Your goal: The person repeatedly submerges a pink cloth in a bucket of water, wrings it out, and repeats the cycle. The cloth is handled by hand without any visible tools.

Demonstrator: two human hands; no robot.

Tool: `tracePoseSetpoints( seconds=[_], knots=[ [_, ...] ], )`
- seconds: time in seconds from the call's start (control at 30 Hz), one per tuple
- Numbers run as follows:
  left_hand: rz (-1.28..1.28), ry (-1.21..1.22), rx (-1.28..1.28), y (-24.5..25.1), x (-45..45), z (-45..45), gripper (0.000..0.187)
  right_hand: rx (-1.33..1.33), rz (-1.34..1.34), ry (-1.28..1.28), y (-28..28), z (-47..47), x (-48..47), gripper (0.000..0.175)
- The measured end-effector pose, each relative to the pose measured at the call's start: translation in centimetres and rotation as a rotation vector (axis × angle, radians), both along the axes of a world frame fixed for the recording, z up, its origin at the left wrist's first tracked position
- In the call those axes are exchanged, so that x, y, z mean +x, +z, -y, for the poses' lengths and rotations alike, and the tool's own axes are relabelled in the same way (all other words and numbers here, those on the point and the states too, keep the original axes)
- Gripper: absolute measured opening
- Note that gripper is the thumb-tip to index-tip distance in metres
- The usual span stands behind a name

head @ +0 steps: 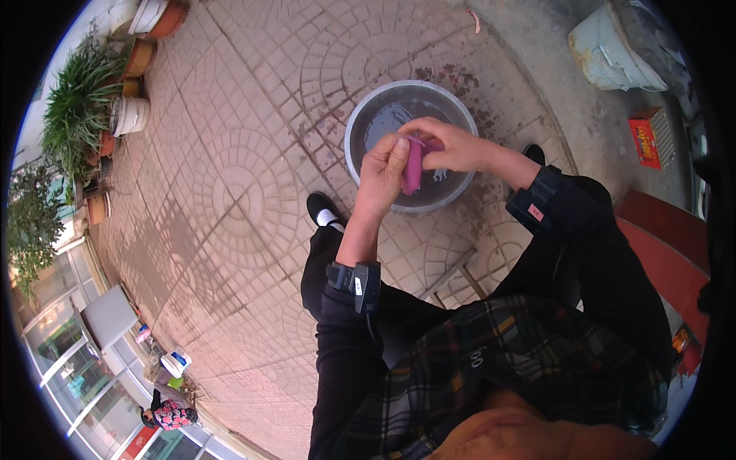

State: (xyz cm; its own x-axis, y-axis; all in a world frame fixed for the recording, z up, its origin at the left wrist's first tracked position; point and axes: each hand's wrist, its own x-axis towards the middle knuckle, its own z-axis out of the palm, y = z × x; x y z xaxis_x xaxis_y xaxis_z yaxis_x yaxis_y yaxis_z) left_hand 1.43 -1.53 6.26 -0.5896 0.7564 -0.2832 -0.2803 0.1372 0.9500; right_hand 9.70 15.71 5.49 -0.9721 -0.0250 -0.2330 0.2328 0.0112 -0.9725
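A grey metal basin (352, 150) stands on the paving between my feet, with water in its bottom. Over it, both hands hold a folded pinkish-purple cloth (412, 172). My left hand (384, 164) grips the cloth's left side, thumb pressed on top near the upper edge. My right hand (454, 146) has its fingers curled around the upper and right side of the cloth. The cloth's lower end hangs free above the water. My palms and some of the fingers are hidden from view.
Wet splashes mark the tiled ground (241, 190) around the basin. A white bucket (612, 52) and a red box (645, 141) stand to the right, near a red panel (661, 230). Potted plants (80, 109) line the left. Another person (172, 413) is far off at lower left.
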Motion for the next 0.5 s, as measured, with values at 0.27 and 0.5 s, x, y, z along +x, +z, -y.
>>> tracePoseSetpoints(
  seconds=[0.27,0.5],
  knots=[
    [-0.122,0.064,-0.11,0.1,0.5,-0.2,0.015,0.214,0.022,0.237,1.0,0.2,-0.4,0.037],
    [-0.024,0.134,-0.061,0.0,-0.2,0.4,0.027,0.486,-0.03,0.112,1.3,0.9,-1.3,0.032]
  ],
)
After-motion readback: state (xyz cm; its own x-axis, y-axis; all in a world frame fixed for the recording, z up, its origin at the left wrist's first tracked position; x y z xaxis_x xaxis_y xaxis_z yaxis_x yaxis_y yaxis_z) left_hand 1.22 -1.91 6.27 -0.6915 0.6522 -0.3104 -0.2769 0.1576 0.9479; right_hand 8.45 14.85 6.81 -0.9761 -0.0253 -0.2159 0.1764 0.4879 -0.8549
